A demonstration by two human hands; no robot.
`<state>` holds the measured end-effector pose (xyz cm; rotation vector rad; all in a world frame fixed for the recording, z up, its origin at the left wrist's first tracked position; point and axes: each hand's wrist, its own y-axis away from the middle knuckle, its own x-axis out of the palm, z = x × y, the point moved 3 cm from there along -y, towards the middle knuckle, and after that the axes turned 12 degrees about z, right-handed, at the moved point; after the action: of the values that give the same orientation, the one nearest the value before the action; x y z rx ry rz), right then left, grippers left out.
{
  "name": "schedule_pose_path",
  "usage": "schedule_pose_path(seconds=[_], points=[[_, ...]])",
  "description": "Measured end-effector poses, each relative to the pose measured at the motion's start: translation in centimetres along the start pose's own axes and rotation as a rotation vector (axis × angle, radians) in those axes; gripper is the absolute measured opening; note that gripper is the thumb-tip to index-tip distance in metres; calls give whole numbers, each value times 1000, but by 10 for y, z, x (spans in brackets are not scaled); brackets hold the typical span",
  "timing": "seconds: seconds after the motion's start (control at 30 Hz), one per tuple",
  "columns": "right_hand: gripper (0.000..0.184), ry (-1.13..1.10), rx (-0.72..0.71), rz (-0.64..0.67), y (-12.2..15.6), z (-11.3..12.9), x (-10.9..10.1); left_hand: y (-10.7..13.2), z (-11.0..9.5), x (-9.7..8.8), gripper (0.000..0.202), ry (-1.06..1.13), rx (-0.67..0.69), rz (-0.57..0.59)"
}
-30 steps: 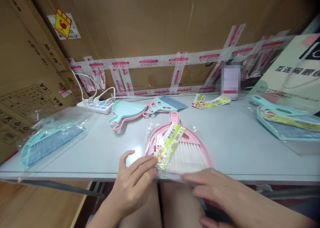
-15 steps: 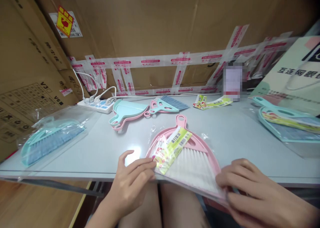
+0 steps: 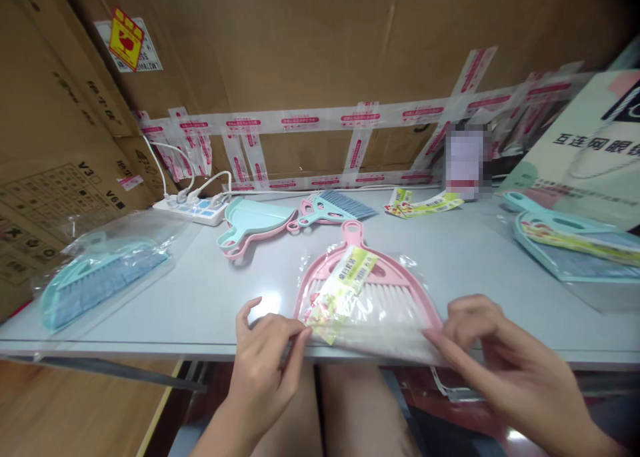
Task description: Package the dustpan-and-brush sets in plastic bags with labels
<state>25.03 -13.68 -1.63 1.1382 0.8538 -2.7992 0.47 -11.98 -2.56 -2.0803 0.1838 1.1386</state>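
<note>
A pink dustpan [image 3: 434, 305] lies in front of me in a clear plastic bag [image 3: 380, 340], its handle pointing away. On it, in the same bag, rests a pink brush [image 3: 393, 278] with white bristles. A green-and-white printed card [image 3: 345, 280] lies slantwise over both. At the bag's near left corner, my left hand [image 3: 267, 353] pinches the film between thumb and forefinger. My right hand [image 3: 493, 347] pinches the near right side the same way. Between them the film is drawn across the bristle ends, close to the table's front edge.
Stacked mint and pink dustpans [image 3: 257, 217] lie behind, beside small brushes [image 3: 335, 207]. Bagged mint sets sit left [image 3: 107, 277] and right [image 3: 565, 243]. Loose cards [image 3: 423, 207], a power strip [image 3: 193, 210], a printed bag [image 3: 585, 143] and a large carton [image 3: 300, 43] stand along the back.
The pink set has shifted slightly away from me and lies flatter. My fingers have moved from the dustpan's near edge to pinching the bag film, which now stretches across the front.
</note>
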Motion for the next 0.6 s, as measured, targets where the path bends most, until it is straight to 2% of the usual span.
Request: schedule_pose_path(seconds=[0.1,0.17,0.33,0.5,0.6], points=[[30,-12,264,6,-7,-19,9,-2,2,1,11,-91,-7,-21],[30,-11,354,63,-13,-28,15,-6,5,2,9,-145,-37,-25],[22,70,333,134,-28,-30,24,-18,8,7,9,-241,-133,-9],[20,131,362,213,-28,-32,30,-26,10,12,6,-308,-258,33],[30,217,408,213,-28,-32,31,-25,17,10,27,-423,-346,-4]])
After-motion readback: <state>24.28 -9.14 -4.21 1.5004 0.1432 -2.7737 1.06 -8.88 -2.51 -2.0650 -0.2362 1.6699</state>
